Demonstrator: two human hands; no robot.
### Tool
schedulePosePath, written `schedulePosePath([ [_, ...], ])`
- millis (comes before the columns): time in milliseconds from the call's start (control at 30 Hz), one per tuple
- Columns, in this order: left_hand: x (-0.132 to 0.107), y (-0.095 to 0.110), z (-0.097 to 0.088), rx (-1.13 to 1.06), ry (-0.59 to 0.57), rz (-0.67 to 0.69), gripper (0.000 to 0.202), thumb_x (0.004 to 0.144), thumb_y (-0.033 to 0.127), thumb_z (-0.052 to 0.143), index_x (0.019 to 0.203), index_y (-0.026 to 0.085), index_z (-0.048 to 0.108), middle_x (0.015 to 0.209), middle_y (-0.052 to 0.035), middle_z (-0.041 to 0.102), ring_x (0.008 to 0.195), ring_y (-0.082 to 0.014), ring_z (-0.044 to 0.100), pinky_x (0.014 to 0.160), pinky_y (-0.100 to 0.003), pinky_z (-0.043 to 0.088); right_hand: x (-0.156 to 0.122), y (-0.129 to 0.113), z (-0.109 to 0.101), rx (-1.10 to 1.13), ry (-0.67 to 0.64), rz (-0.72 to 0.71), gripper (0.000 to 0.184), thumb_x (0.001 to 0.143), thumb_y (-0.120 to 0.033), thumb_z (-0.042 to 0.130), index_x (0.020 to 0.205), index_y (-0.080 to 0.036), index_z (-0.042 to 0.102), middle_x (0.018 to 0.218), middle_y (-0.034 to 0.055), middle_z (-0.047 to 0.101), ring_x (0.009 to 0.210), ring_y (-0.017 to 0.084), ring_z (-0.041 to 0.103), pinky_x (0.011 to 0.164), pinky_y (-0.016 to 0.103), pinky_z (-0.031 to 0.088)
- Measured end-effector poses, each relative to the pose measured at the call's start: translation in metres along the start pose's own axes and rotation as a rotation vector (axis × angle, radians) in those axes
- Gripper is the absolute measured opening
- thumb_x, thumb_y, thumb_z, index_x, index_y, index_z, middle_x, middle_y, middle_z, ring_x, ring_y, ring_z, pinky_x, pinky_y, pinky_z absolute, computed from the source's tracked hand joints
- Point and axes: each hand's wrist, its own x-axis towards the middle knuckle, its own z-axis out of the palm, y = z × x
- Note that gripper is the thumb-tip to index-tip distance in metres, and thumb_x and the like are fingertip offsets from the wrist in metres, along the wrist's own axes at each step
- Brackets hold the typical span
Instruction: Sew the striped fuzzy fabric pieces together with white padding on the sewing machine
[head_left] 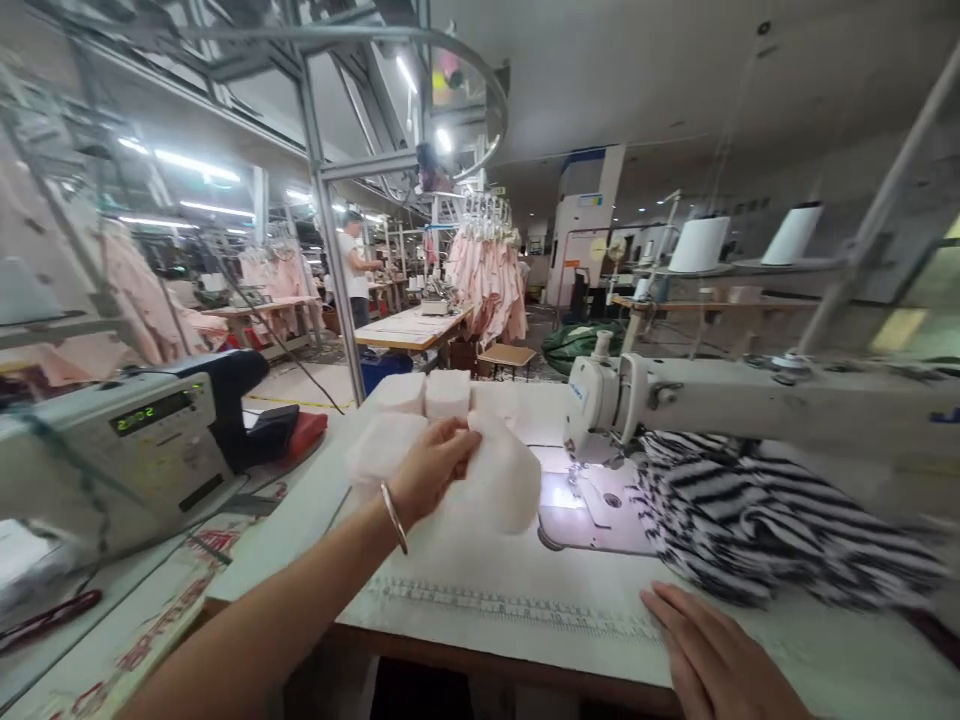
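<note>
My left hand [439, 460], with a bangle [394, 518] at the wrist, pinches the edge of a pale pinkish-white fabric piece [506, 480]. That piece hangs just left of the sewing machine's lit needle area [570, 490]. Behind my left hand lie several stacks of similar pale pieces [448, 393]. My right hand [716, 650] rests on the table near its front edge, fingers stretched out and holding nothing. Close to its fingertips runs a printed ruler strip [525, 608].
A white sewing machine [720, 395] stands on the right, with black-and-white striped fabric [757, 520] bunched under its arm. Another machine [127, 420] with a green display is at the left. White thread cones [699, 243] stand behind. Pink garments [487, 270] hang farther back, and a person [354, 265] works there.
</note>
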Motion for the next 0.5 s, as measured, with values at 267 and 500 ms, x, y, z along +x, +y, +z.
schedulePosePath([
  [267, -0.006, -0.039, 0.009, 0.467, -0.161, 0.047, 0.017, 0.081, 0.017, 0.055, 0.097, 0.014, 0.059, 0.098, -0.0118, 0.06, 0.074, -0.0216, 0.063, 0.075, -0.045, 0.053, 0.001, -0.004, -0.009, 0.105, -0.08, 0.095, 0.037, 0.091, -0.025, 0.047, 0.127, -0.02, 0.053, 0.123, 0.0057, 0.061, 0.115, 0.021, 0.056, 0.097, 0.036, 0.045],
  [500, -0.019, -0.027, 0.033, 0.588, -0.46, 0.232, 0.027, 0.087, 0.01, 0.047, 0.109, 0.014, 0.061, 0.118, -0.0132, 0.061, 0.105, -0.0249, 0.061, 0.094, -0.043, 0.051, 0.025, -0.008, -0.012, 0.129, -0.14, 0.145, 0.034, 0.093, -0.025, 0.046, 0.126, -0.018, 0.053, 0.121, 0.0065, 0.062, 0.115, 0.018, 0.056, 0.09, 0.028, 0.05],
])
